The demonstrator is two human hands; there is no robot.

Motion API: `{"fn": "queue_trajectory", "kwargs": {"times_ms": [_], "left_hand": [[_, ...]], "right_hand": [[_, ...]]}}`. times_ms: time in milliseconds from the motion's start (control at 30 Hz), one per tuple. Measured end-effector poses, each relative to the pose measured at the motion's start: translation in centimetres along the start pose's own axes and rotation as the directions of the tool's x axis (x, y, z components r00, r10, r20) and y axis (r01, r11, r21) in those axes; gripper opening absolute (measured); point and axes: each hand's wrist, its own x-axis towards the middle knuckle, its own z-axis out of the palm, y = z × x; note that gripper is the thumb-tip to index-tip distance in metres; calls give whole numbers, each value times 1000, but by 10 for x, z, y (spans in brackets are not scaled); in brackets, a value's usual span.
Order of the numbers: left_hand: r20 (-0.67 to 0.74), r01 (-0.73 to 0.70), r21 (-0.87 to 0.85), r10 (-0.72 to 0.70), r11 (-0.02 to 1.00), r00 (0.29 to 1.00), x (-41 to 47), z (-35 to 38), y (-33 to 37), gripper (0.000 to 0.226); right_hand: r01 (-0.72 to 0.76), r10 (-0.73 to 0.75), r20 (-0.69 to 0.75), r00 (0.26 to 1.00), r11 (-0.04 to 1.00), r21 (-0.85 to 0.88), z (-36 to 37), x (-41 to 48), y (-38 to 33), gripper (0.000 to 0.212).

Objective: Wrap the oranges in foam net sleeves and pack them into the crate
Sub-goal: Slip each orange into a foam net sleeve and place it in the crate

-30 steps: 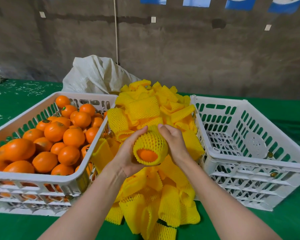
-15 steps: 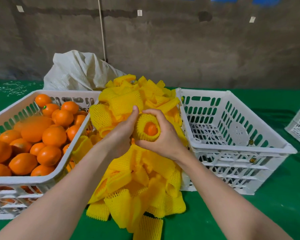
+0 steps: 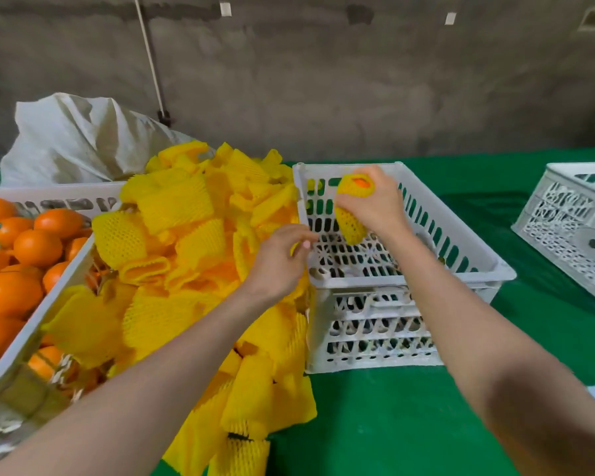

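My right hand (image 3: 378, 204) grips a wrapped orange (image 3: 352, 204) in a yellow foam net sleeve, held over the white crate (image 3: 406, 280) near its far left corner. A bit of orange skin shows at the sleeve's top end. My left hand (image 3: 280, 259) hovers at the crate's left rim, fingers loosely curled, holding nothing. A heap of yellow foam sleeves (image 3: 193, 269) lies between the two crates. Bare oranges (image 3: 37, 247) fill the white crate (image 3: 31, 331) on the left. No fruit shows inside the right crate.
A white woven sack (image 3: 79, 139) lies behind the sleeve heap. Another white crate (image 3: 571, 228) stands tilted at the far right. Green cloth (image 3: 375, 420) covers the table. A grey concrete wall rises behind.
My right hand has carried the wrapped orange rightward from above the sleeve heap to over the right crate. My left hand has let go of it and trails behind.
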Motion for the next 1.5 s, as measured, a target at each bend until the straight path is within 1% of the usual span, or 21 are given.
{"fn": "queue_trajectory", "kwargs": {"times_ms": [67,100,167,200,267,367,500,700,767,833,867,900,933,1000,1067,1133,1200,1267,1367,1400,1500], "left_hand": [[135,-117,143,98,983,986,4,7,-3,24],[188,-133,165,101,977,977,5,9,-4,25],[218,-151,170,112,974,970,7,10,-10,28],[213,-162,178,122,971,969,7,10,-12,27],[211,-173,205,129,963,969,5,8,-15,27],[229,-137,198,90,970,969,4,8,-15,28],[230,-79,152,43,985,972,3,7,-14,27],[223,-39,141,7,989,975,0,9,-14,30],[229,-46,153,10,987,973,-3,9,-13,32],[237,-70,185,25,980,971,-7,10,-14,35],[238,-82,204,32,976,971,-9,10,-14,35],[237,-96,222,42,970,971,-11,10,-14,35],[235,-114,236,57,965,970,-14,9,-13,35],[253,-147,256,80,955,964,-19,5,-14,37],[310,-186,293,91,938,946,-25,-5,-19,42],[342,-234,383,98,894,934,-32,-25,-27,43],[296,-238,416,116,878,948,-39,-56,-38,42],[180,-192,388,130,901,975,-45,-92,-50,35],[-12,-69,408,80,910,997,-53,-148,-75,23],[-75,-30,416,67,909,995,-56,-164,-85,20],[-251,65,447,56,892,966,-70,-208,-110,14]], "right_hand": [[53,60,281,958,924,-378,2,15,17,42],[164,127,472,872,834,-527,8,18,22,48],[433,307,739,600,651,-623,26,17,25,44],[519,380,784,490,596,-613,36,15,27,34],[578,502,771,393,517,-631,52,12,30,23],[521,571,713,407,496,-695,61,7,34,47],[257,598,664,449,625,-737,63,-1,39,41],[178,553,658,511,682,-710,67,1,39,40],[198,575,671,467,672,-714,67,2,41,40],[245,602,713,361,676,-695,69,4,42,43],[278,587,745,317,694,-665,70,5,44,43],[328,537,783,313,713,-620,71,7,44,38],[393,457,817,352,720,-572,72,9,45,27],[489,263,821,508,696,-526,72,11,45,7],[476,120,747,654,703,-529,70,12,45,12],[409,24,667,744,774,-484,65,12,45,24],[371,-50,566,823,803,-468,61,10,41,18],[339,-170,393,904,845,-413,58,5,30,16],[336,-329,68,942,928,-163,66,-9,-13,16],[351,-349,29,937,933,-85,75,-15,-32,16],[388,-377,172,910,921,-36,122,-30,-79,25]]}}
